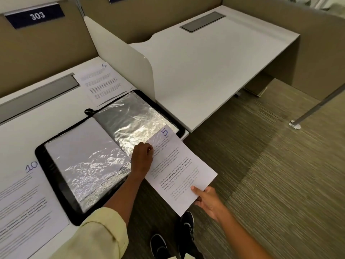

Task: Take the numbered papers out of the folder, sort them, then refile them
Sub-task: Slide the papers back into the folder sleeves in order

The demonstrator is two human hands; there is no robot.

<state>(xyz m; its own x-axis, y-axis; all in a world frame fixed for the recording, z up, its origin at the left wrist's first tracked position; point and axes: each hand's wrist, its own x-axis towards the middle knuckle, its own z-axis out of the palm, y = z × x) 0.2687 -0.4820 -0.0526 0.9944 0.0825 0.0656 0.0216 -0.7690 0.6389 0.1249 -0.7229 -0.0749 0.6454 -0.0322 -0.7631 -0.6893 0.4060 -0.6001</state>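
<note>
Sheet 10 [28,202] cut off at left; its print perhaps motion-blurred.

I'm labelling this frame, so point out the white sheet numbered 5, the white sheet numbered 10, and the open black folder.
White sheet numbered 5 [179,171]: head view, printed middle.
White sheet numbered 10 [24,204]: head view, text area.
Open black folder [56,186]: head view, left cover border.

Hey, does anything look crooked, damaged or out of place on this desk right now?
Nothing is damaged or spilled. The open folder lies askew on the desk, one corner jutting past the front edge. Its plastic sleeves are crinkled. Paper 5 hangs mostly off the desk, only its top tucked into a sleeve.
</note>
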